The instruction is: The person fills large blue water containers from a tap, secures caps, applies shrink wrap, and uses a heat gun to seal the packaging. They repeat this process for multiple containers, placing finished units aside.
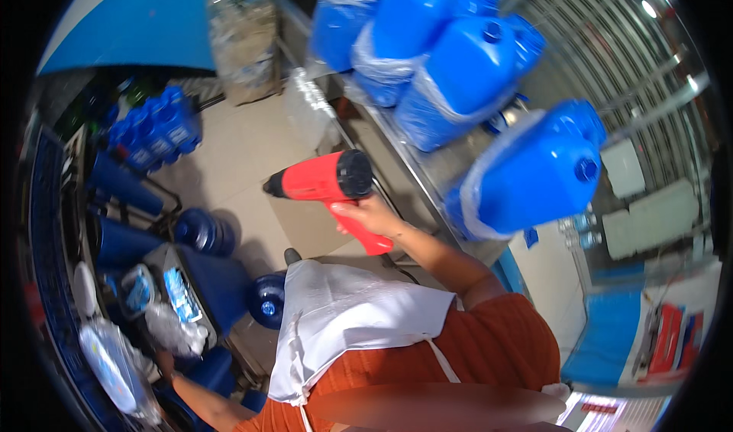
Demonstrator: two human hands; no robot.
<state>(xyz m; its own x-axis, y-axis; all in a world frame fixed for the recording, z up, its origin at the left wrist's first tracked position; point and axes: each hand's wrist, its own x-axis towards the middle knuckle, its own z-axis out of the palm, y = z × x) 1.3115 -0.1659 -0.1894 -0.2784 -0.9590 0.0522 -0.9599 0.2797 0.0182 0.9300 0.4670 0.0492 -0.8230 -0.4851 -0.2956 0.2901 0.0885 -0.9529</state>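
My right hand (369, 214) grips the handle of a red heat gun (312, 177) with a black nozzle and a black rear end. The gun is held in front of my white apron (366, 312), its nozzle pointing left. Beyond it, a large blue plastic water jug (532, 171) lies tilted on a metal table, with clear plastic film around its lower part. My left hand (165, 363) is low on the left, dark and partly hidden, close to crumpled clear plastic (174, 330); its fingers cannot be made out.
Several more film-wrapped blue jugs (472, 68) crowd the metal table (412, 163). On the left are a shrink-wrapped pack of blue bottles (154, 128), a round water bottle (200, 231) on the floor and a dark box (212, 283). Flat cardboard (309, 226) covers some floor tiles.
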